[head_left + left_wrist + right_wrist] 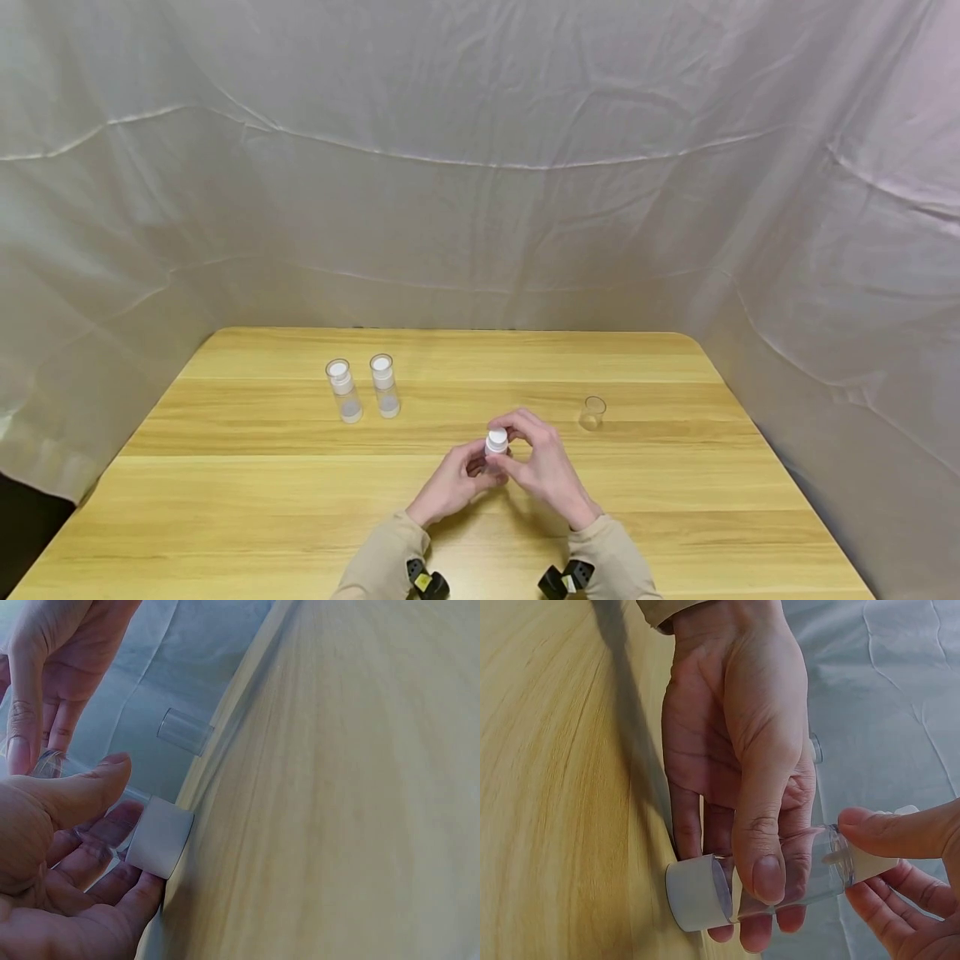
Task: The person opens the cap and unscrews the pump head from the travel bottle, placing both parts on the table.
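- Beige sleeves fill the bottom of the head view, the left sleeve [384,557] left of centre and the right sleeve [617,560] right of centre, with a black left wrist device [435,587] and a black right wrist device [553,583] beside them.
- Just above, the left hand [456,485] grips a clear pump bottle [497,437] near the lower centre of the frame; the right wrist view shows its thumb and fingers on opposite sides of the clear body [810,879].
- Coming in from the right, the right hand [549,467] pinches the same bottle by its white top [870,859], thumb on one side and fingers on the other.
- At the opposite end sits a white base [697,894]; I cannot tell whether it touches the table [262,508].
- To the right of the hands, apart from them, a clear open-topped cap [592,415] stands on the yellowish wood-grain surface.
- Two more bottles stand upright at centre left, near each other: the left bottle [345,392] and the right bottle [386,388], each with a white upper part under a clear cover.
- Creased grey sheeting [480,217] spans the upper frame and both sides.
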Demonstrator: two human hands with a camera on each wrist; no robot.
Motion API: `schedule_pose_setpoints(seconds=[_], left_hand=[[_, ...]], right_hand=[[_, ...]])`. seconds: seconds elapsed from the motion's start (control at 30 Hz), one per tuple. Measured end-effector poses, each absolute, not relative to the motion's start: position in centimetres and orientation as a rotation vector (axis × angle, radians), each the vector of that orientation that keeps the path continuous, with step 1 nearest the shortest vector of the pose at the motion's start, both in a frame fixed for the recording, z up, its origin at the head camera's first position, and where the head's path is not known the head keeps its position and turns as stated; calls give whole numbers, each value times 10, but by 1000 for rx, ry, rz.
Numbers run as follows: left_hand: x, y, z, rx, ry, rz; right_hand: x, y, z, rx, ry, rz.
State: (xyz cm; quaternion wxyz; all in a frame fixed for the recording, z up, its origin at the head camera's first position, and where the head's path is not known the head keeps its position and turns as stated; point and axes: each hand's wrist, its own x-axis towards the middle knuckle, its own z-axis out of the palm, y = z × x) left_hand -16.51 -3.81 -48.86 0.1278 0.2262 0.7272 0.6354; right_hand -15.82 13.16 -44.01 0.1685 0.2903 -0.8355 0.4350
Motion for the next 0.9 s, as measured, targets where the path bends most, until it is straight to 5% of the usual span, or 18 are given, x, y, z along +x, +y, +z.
schedule_pose_setpoints(seconds=[0.9], left_hand=[[-165, -40, -489, 659, 2106, 1846]], right_hand=[[-158, 133, -439, 840, -2458, 1382]])
